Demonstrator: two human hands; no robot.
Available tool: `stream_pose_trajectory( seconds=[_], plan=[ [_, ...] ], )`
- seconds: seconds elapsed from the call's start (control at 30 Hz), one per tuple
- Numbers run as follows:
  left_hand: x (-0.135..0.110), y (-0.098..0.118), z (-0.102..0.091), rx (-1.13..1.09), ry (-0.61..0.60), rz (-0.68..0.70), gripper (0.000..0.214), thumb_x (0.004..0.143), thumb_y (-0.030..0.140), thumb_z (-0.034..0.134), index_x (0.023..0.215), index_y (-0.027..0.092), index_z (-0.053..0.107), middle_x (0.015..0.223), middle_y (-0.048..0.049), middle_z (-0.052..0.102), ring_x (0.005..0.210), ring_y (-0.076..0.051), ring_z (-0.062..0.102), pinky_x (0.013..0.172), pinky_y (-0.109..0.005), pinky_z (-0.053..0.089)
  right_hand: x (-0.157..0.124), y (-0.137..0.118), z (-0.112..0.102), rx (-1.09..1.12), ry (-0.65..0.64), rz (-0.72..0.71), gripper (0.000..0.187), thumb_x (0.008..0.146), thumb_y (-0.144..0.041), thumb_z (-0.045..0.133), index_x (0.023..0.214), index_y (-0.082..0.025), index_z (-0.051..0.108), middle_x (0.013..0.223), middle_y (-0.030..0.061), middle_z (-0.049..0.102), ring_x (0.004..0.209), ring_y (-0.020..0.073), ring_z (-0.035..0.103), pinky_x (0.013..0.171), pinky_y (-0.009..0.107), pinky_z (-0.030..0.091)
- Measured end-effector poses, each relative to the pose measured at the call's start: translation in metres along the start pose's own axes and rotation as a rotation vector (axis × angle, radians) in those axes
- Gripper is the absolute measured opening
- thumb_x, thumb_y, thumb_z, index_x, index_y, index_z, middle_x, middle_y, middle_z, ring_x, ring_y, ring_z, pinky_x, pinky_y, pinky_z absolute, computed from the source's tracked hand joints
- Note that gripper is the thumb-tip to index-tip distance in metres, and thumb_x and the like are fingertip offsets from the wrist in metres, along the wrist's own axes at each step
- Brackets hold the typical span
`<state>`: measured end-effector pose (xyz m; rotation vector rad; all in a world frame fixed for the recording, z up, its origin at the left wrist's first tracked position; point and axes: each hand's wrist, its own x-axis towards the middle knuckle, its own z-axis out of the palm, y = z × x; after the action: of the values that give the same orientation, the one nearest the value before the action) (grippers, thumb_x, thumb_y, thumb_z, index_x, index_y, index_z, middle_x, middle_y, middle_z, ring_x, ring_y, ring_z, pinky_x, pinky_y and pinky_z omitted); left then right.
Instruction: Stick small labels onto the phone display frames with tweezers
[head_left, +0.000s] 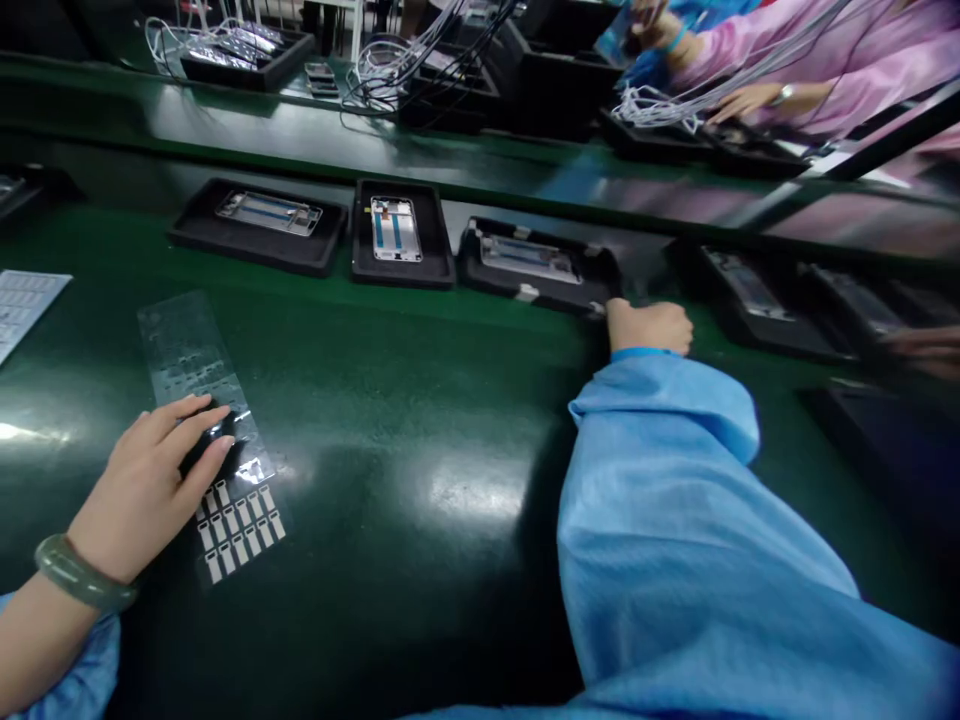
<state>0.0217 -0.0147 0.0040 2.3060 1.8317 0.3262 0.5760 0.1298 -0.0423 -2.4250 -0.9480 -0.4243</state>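
Note:
My left hand (146, 490) rests on a transparent plastic sheet (191, 350) on the green belt. Its fingers curve over the sheet above a dark patch, which may be shadow. Rows of small white rectangular labels (238, 528) sit on the sheet's lower end, just below my fingertips. My right hand (649, 327) is stretched forward, at the near corner of a black tray (540, 290). Its fingers are curled and partly hidden. That tray holds a phone frame with a screen (529, 259), lying tilted from my view.
Two more black trays with phone frames (259, 225) stand to the left. A white label sheet (26, 305) lies at the far left edge. A co-worker's hands (739, 100) in pink sleeves work among bundled wires across a raised shelf (352, 130), with more trays.

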Motion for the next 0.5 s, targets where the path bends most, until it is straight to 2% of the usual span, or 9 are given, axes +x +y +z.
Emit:
stream_pose_trajectory(
  seconds=[0.07,0.13,0.2,0.27,0.33,0.37,0.43,0.5],
  plan=[
    [0.001,0.001,0.002,-0.001,-0.009,-0.021,0.043,0.089,0.047,0.037,0.117,0.021,0.055,0.126,-0.0084,0.05,0.114,-0.031,0.049,0.086,-0.047,0.049,-0.006,-0.018,0.003,0.021,0.01,0.004,0.037,0.077,-0.028,0.055,0.094,0.002,0.066,0.081,0.0338,0.058,0.077,0.0355,0.058,0.06,0.042,0.033],
    [0.002,0.0,0.003,-0.016,-0.008,-0.037,0.043,0.089,0.048,0.037,0.118,0.021,0.055,0.127,-0.0081,0.049,0.116,-0.031,0.048,0.089,-0.048,0.047,-0.016,-0.036,0.0,0.053,0.028,-0.072,0.042,0.082,-0.035,0.052,0.107,-0.003,0.062,0.102,0.0328,0.054,0.089,0.0327,0.057,0.066,0.041,0.035],
    [0.003,-0.002,0.002,-0.031,-0.012,-0.045,0.044,0.089,0.049,0.036,0.119,0.022,0.053,0.129,-0.0077,0.048,0.117,-0.031,0.047,0.092,-0.05,0.045,-0.033,-0.055,-0.009,0.099,0.007,-0.242,0.041,0.083,-0.04,0.051,0.112,-0.012,0.06,0.119,0.0251,0.048,0.1,0.0274,0.054,0.072,0.036,0.037],
    [0.003,-0.003,0.001,-0.033,-0.027,-0.044,0.045,0.089,0.05,0.036,0.121,0.023,0.052,0.13,-0.0077,0.047,0.118,-0.032,0.046,0.094,-0.052,0.043,-0.057,-0.078,-0.017,0.159,-0.059,-0.468,0.039,0.082,-0.043,0.054,0.114,-0.022,0.059,0.121,0.0125,0.05,0.105,0.0206,0.052,0.075,0.028,0.04],
    [0.003,-0.003,0.0,-0.028,-0.042,-0.026,0.046,0.089,0.05,0.036,0.123,0.023,0.05,0.13,-0.0082,0.046,0.12,-0.032,0.044,0.098,-0.055,0.039,-0.082,-0.105,-0.022,0.277,-0.155,-0.838,0.041,0.086,-0.044,0.05,0.119,-0.021,0.055,0.124,0.011,0.048,0.11,0.022,0.05,0.076,0.029,0.042],
    [0.002,-0.002,-0.001,-0.028,-0.047,-0.004,0.046,0.089,0.05,0.036,0.124,0.023,0.049,0.131,-0.0085,0.045,0.122,-0.032,0.042,0.1,-0.056,0.036,-0.092,-0.119,-0.022,0.296,-0.207,-0.95,0.042,0.087,-0.044,0.048,0.121,-0.021,0.053,0.127,0.0105,0.047,0.11,0.0232,0.05,0.075,0.03,0.043],
    [0.002,-0.001,-0.003,-0.044,-0.049,0.064,0.045,0.09,0.048,0.036,0.125,0.023,0.048,0.133,-0.009,0.042,0.127,-0.031,0.037,0.103,-0.056,0.032,-0.107,-0.143,-0.019,0.289,-0.315,-1.059,0.039,0.088,-0.042,0.048,0.121,-0.022,0.053,0.124,0.0091,0.049,0.103,0.0237,0.054,0.071,0.031,0.045],
    [0.003,-0.003,-0.004,-0.076,-0.049,0.134,0.043,0.09,0.047,0.037,0.125,0.023,0.047,0.135,-0.0085,0.041,0.13,-0.03,0.033,0.106,-0.055,0.03,-0.112,-0.161,-0.013,0.25,-0.37,-1.049,0.033,0.087,-0.035,0.05,0.117,-0.022,0.055,0.116,0.0077,0.053,0.093,0.0231,0.057,0.069,0.031,0.044]
  ],
)
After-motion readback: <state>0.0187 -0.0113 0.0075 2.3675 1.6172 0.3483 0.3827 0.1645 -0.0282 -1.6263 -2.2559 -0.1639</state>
